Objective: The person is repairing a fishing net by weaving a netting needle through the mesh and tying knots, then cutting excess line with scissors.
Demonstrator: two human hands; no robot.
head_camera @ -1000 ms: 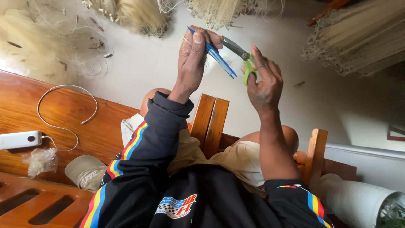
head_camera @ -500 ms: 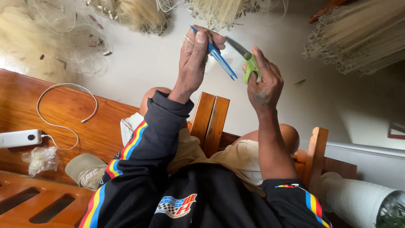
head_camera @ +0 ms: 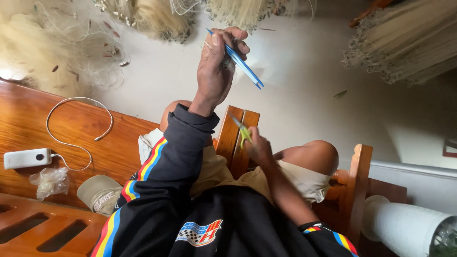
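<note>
The fingers of the left hand are closing around a blue netting needle, pinching it near its upper end so the long flat shaft is slanting down and to the right, clear of the palm. A pale thread seems to be running across the same fingertips, though it is too fine to follow. The needle looks light, thin and stiff, probably plastic and a little slippery, so a pinch on its flat sides near the middle should be holding it best.

The right hand is hanging lower, over the lap, with its fingers curling tightly on a small pair of green-handled snips, tip pointing upward. These too look light and rigid; the handles are the safe place to grasp.

Beyond the hands, heaps of pale fishing net are lying on the floor. On the wooden bench beside the person, a white power bank with its cable, a cap and a small clear bag are resting.
</note>
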